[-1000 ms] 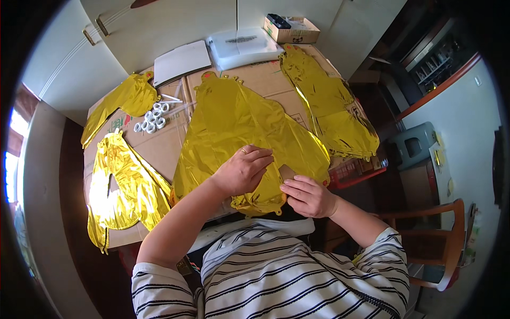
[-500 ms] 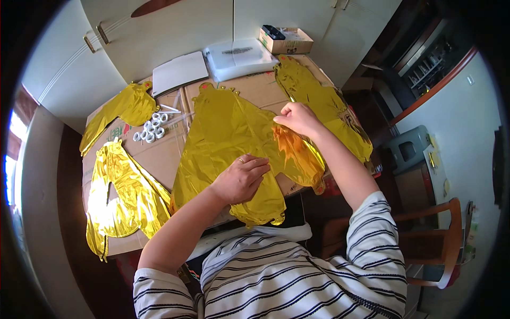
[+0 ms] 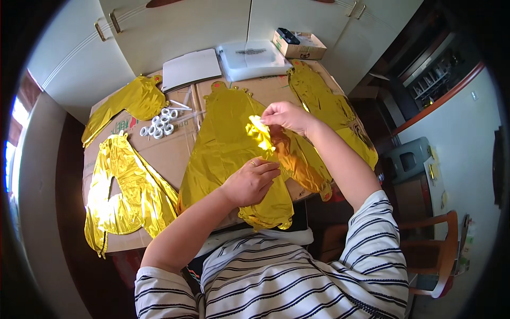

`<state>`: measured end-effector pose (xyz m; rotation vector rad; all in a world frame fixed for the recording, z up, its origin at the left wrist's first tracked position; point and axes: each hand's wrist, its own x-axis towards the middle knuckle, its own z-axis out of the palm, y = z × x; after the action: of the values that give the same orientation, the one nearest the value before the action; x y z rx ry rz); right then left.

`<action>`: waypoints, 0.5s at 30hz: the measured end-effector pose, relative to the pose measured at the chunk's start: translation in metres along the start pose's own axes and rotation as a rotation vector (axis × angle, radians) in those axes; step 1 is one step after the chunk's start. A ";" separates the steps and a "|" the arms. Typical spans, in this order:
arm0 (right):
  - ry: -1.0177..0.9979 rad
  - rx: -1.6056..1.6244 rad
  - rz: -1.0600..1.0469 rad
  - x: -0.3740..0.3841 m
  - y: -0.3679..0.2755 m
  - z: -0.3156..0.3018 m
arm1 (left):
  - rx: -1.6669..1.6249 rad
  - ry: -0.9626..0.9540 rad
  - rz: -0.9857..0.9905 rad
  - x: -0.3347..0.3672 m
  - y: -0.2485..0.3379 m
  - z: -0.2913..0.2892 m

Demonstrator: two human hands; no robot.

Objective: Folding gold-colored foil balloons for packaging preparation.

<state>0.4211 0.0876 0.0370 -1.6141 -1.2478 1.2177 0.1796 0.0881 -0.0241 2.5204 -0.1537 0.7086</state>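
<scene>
My right hand (image 3: pixel 289 118) pinches the top of a gold foil balloon (image 3: pixel 300 167), uninflated. Its crumpled edge catches the light left of the fingertips, and the rest slopes down toward the table's near right edge. Lower and to the left, my left hand (image 3: pixel 251 182) has its fingers closed just under that bright edge. Whether foil is between them is hidden. Beneath both hands a large flat gold foil balloon (image 3: pixel 218 135) covers the middle of the table.
More flat foil balloons lie at the near left (image 3: pixel 149 199), far left (image 3: pixel 130 103) and right (image 3: pixel 319 101). White tape rolls (image 3: pixel 159 125) sit left of centre on the cardboard (image 3: pixel 183 146). Behind are a grey board (image 3: pixel 191 69), a clear plastic package (image 3: pixel 252 61) and a box (image 3: pixel 308 48).
My right hand has shifted slightly left, and the foil's edge has swung up and left into the light. My left hand has moved a little right. The view has shifted slightly.
</scene>
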 end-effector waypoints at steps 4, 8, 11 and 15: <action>-0.046 0.089 -0.098 -0.012 0.004 0.009 | -0.009 -0.004 -0.020 0.000 0.000 0.001; 0.245 -0.733 -0.640 -0.023 0.041 -0.002 | -0.002 -0.001 -0.020 0.000 0.000 0.001; 0.260 -0.956 -0.737 -0.034 0.047 0.003 | -0.011 -0.005 -0.025 0.000 0.000 0.000; 0.240 -0.944 -0.803 -0.034 0.048 0.021 | -0.015 -0.002 -0.018 0.000 -0.001 0.000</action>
<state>0.4106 0.0428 -0.0059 -1.4761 -2.1644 -0.1139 0.1801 0.0883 -0.0245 2.5049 -0.1364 0.6954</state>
